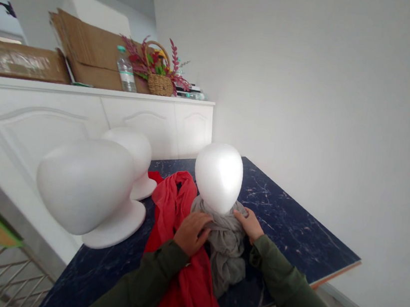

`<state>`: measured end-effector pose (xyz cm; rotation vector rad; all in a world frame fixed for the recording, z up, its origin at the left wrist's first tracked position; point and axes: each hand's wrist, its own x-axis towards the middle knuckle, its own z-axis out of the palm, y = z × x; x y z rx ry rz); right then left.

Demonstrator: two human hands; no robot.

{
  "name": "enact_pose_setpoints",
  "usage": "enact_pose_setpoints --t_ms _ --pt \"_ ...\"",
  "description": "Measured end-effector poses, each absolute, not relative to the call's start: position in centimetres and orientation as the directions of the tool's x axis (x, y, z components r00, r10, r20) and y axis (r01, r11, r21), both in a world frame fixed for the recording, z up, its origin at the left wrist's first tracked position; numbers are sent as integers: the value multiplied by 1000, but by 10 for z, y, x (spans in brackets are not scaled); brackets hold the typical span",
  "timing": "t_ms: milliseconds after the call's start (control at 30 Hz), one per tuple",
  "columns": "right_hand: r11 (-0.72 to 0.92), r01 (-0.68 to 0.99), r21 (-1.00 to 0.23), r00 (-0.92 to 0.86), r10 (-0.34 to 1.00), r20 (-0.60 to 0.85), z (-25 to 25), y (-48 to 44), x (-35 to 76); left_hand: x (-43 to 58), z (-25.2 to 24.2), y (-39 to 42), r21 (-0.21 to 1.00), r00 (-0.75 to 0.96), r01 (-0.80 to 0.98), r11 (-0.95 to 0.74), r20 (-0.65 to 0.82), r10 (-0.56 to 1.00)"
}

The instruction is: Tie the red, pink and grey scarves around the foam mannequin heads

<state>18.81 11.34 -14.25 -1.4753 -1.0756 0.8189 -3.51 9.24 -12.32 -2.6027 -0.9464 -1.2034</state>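
A grey scarf [229, 240] is wrapped around the neck of a white mannequin head [218, 175], its bunched end hanging down the near side. My left hand [191, 231] is closed on the scarf's left side, fingers curled at the wrap. On the other side my right hand [249, 225] grips the wrap just below the head, thumb in front and the other fingers partly hidden. A red scarf [177, 195] lies on the table left of the head and runs under my left forearm toward me.
Two more white mannequin heads [85, 183] stand at the left of the dark blue marbled table [277, 208]. Behind is a white cabinet [137, 119] bearing cardboard boxes [90, 48], a water bottle [127, 73] and a flower basket [160, 84]. A wire rack [3, 275] stands lower left.
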Motion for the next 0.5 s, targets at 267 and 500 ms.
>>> enact_pose_setpoints --t_ms 267,500 --pt "79 186 -979 308 942 135 -146 112 183 -21 -121 88 96 722 594 -799 374 582" --pt "25 -289 -957 472 873 -120 -149 139 206 -37 -123 93 441 349 574 -690 630 694"
